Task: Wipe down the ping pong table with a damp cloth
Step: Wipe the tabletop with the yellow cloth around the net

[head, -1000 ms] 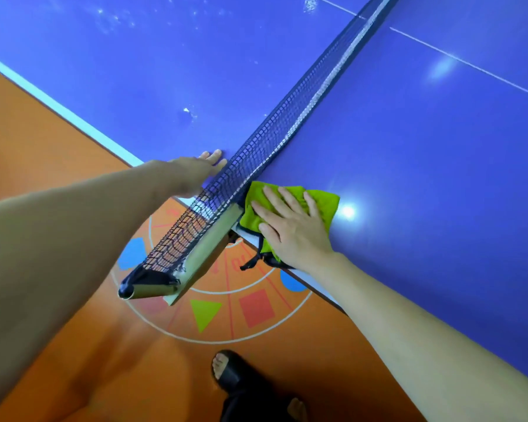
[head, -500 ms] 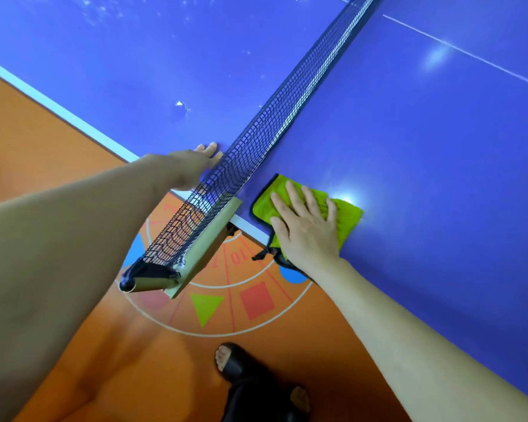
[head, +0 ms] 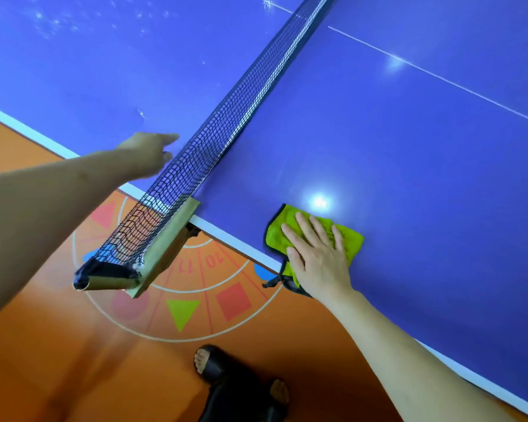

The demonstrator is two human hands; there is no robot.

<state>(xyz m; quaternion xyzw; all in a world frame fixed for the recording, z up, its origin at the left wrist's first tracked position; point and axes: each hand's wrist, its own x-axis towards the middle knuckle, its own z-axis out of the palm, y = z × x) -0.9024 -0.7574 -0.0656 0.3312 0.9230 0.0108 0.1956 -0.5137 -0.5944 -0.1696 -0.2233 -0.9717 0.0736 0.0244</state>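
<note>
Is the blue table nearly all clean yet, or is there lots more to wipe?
Lots more, probably. The blue ping pong table looks shiny and spot-free right of the black net, so that part seems wiped. The right hand presses the lime-green cloth flat near the white edge there. Left of the net, white specks and smudges remain, and the blurred left hand holds nothing.

An orange floor (head: pixel 43 360) lies below, painted with a ringed target (head: pixel 195 300) of white arcs holding a red square (head: pixel 233 301), a green triangle (head: pixel 182 312), blue spots and the numbers 10 and 11. Two feet in black sandals (head: pixel 214 365) stand on it.
</note>
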